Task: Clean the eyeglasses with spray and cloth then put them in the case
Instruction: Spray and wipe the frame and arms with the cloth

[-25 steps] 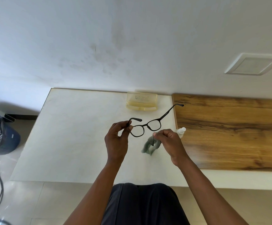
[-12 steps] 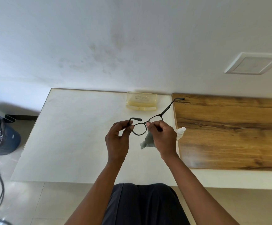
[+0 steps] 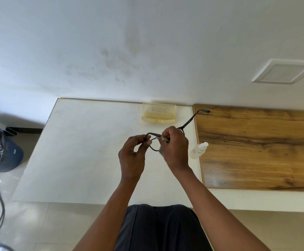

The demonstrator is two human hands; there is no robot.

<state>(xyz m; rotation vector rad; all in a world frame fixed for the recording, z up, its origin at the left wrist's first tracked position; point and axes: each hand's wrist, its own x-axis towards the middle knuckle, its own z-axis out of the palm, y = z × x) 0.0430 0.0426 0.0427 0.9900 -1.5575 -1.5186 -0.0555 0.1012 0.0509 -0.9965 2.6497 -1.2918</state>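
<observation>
Here, dark thin-rimmed eyeglasses [image 3: 187,123], temples unfolded

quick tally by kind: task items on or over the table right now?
eyeglasses: 1, held in both hands
cloth: 1, in the right hand, against the eyeglasses
spray bottle: 1, lying on the table
case: 1, open, at the table's back edge
Total: 4

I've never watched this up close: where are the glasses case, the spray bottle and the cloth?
glasses case [image 3: 158,113]: head view, on its open yellowish lid.
spray bottle [image 3: 198,150]: head view, on its clear body.
cloth [image 3: 161,151]: head view, on the grey bit showing beside the right hand.
</observation>
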